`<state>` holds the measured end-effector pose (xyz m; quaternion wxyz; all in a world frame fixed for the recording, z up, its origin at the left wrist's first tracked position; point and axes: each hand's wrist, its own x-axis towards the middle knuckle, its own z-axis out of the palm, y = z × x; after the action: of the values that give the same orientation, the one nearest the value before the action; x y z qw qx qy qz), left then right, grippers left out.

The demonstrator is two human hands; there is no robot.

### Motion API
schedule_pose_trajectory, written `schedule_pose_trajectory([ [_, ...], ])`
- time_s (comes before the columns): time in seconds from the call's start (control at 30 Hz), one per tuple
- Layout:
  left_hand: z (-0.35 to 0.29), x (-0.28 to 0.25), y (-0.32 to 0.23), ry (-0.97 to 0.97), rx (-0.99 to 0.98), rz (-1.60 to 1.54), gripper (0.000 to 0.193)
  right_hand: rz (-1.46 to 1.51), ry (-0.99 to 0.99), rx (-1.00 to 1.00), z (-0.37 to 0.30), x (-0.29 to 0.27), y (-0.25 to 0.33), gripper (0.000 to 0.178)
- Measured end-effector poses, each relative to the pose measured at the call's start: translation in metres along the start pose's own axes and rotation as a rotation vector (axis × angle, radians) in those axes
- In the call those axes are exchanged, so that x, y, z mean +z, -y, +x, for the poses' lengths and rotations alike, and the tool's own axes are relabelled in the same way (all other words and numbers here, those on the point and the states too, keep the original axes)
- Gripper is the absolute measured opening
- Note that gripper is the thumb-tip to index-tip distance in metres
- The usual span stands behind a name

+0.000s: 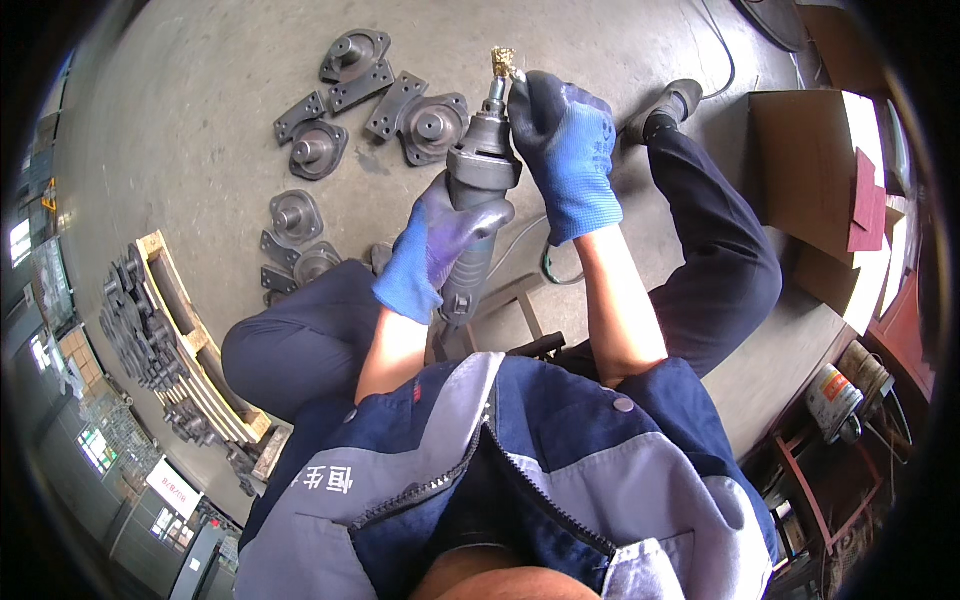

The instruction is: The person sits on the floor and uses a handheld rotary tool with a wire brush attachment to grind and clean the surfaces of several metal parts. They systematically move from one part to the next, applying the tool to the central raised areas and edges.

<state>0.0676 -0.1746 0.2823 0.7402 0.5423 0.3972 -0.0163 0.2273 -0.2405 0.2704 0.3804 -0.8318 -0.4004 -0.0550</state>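
Observation:
My left hand [440, 235], in a blue knit glove with a dark coated palm, is wrapped round the body of a dark grey die grinder [480, 165]. The tool points away from me, and a gold-coloured, rough-looking bit [503, 62] sits at its far end. My right hand [565, 120], gloved alike, is closed beside the grinder's narrow nose. A small shiny piece shows at its fingertips, close to the bit; what the fingers grip is too small to make out. Several dark metal flanges with round shafts [432, 128] and drilled plates lie on the floor ahead and to the left.
Metal parts are stacked on a wooden pallet [185, 325] at the left. Cardboard boxes [810, 170] stand at the right, with a white bucket [833, 402] on a red rack below them. A cable [548, 268] runs between my legs. My shoe [668, 108] rests beyond my right hand.

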Motion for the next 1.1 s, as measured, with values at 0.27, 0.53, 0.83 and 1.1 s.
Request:
schedule_pose_trajectory([
  [0.27, 0.001, 0.003, 0.001, -0.008, 0.003, 0.001, 0.046, -0.039, 0.107, 0.024, 0.003, -0.014, 0.006, 0.014],
  [0.53, 0.002, 0.005, 0.0, 0.013, 0.027, 0.005, 0.046, 0.016, -0.046, 0.016, 0.007, 0.003, 0.005, 0.018],
  [0.83, 0.0, -0.004, 0.005, 0.119, 0.028, -0.056, 0.053, 0.113, -0.007, 0.022, 0.002, -0.022, 0.007, 0.012],
  [1.1, -0.005, 0.005, 0.004, 0.13, 0.1, -0.034, 0.05, 0.207, 0.054, 0.223, -0.006, -0.037, 0.015, 0.015],
])
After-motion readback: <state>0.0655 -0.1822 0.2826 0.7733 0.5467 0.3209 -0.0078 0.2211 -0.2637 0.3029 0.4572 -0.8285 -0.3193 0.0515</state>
